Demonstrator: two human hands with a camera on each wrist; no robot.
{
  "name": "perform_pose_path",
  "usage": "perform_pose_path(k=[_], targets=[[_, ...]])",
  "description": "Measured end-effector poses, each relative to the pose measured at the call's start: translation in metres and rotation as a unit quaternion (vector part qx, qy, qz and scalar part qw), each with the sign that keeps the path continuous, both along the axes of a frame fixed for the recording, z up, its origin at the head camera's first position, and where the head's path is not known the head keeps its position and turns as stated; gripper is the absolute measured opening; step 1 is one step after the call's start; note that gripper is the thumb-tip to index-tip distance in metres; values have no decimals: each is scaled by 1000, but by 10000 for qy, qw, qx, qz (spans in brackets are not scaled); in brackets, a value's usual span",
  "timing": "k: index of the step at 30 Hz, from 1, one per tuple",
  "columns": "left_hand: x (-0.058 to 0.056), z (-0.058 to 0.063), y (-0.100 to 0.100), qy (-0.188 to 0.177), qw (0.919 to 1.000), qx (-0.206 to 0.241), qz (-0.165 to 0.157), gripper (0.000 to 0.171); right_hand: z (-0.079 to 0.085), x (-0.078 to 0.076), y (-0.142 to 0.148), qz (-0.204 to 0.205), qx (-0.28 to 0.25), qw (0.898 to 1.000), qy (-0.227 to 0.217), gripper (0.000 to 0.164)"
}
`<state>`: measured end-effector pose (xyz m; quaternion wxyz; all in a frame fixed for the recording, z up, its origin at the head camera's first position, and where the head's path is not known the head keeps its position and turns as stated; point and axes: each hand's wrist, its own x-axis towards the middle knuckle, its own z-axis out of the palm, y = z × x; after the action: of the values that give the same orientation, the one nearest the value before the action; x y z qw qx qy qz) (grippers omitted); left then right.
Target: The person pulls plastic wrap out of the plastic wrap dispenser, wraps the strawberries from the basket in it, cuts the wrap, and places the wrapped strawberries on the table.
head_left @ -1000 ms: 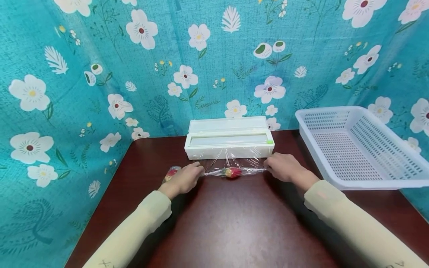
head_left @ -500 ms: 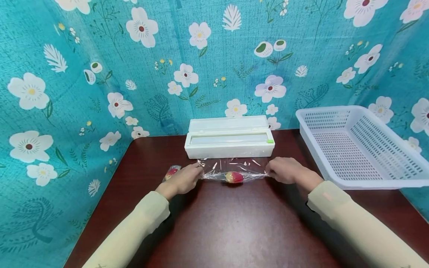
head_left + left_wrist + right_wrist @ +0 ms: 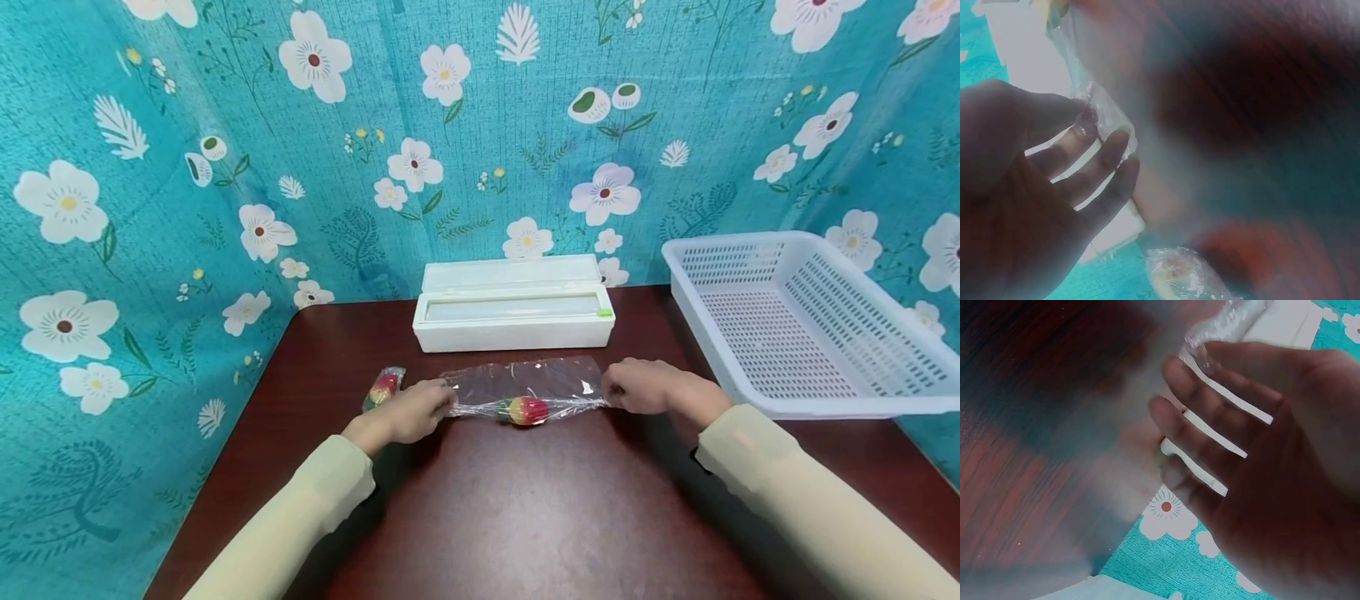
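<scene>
A sheet of cling film (image 3: 525,377) stretches between my two hands over the table. Its front edge is bunched around a small red-and-yellow fruit-like piece (image 3: 529,411) with a green end. At the left end, my left hand (image 3: 416,410) pinches the film between thumb and index finger; the left wrist view shows its other fingers spread loosely. My right hand (image 3: 637,385) pinches the right end, with crumpled film (image 3: 1225,328) at its thumb tip. Behind the sheet, apart from it, stands a white cling film dispenser (image 3: 517,335) with its lid raised.
Beyond my left hand lies a similar red-and-yellow piece wrapped in film (image 3: 385,386). A white perforated plastic basket (image 3: 847,410) stands at the right. The dark wooden table (image 3: 495,517) meets a blue flowered cloth (image 3: 480,133) behind and at the left.
The film was joined to the dispenser and is now a separate sheet. Both hands have drawn it and the red-and-yellow piece slightly toward me.
</scene>
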<state>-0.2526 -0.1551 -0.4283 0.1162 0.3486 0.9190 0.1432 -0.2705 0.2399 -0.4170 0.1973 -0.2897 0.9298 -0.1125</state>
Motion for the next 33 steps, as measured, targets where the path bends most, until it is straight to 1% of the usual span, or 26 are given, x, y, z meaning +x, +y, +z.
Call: perform_pose_path(k=[1,3,4,6,7,8,10,11,13,14,15,17,19,22,24,26,29,32,33], targets=[[0,0,-1,-108,9999,-1,-27,13,-4,-3,3,84,-34,9998,-156,20],[1,1,-1,-273,9996,-2,-98,14,-18,-13,12,303,-87,9988,-379,17],[1,1,-1,-345,9993,-22,-131,13,-34,-21,20,471,-191,9978,-426,15],[1,1,-1,-434,9989,-51,-184,13,-47,-28,25,550,-201,9970,-511,13],[1,1,-1,-443,9988,-81,-184,12,-57,-32,30,619,-257,9968,-442,12],[2,1,0,-443,9988,-121,-174,12,-57,-31,28,531,-218,9974,-438,12],[3,1,0,-437,9987,-243,-69,14,-45,-22,19,289,-139,9984,-469,11],[4,1,0,-397,9988,-279,-39,17,-31,-13,12,98,-29,9986,-517,9],[6,1,-2,-346,9986,-399,92,24,-17,-2,5,-64,13,9991,-416,4],[6,2,-3,-296,9984,-458,139,27,-4,6,-1,-208,97,9990,-387,3],[8,4,-4,-229,9982,-520,196,30,-1,9,-2,-234,98,9994,-230,3],[11,6,-5,14,9980,-602,206,32,2,15,-2,-275,107,9993,210,9],[14,9,-3,331,9967,-712,184,34,5,22,-4,-261,126,9967,752,13],[20,11,2,930,9931,-713,-68,33,4,31,-9,-80,169,9882,1520,21],[22,10,6,1265,9893,-694,-235,31,2,36,-13,84,143,9829,1835,26],[23,8,11,1463,9864,-666,-334,27,-1,39,-17,264,120,9792,2008,26],[23,2,16,1523,9854,-693,-316,17,-8,41,-21,418,124,9781,2034,22],[21,-4,18,1535,9851,-719,-291,8,-14,41,-23,432,222,9772,2067,14],[21,-5,18,1565,9847,-711,-294,7,-15,41,-23,412,248,9764,2103,13]])
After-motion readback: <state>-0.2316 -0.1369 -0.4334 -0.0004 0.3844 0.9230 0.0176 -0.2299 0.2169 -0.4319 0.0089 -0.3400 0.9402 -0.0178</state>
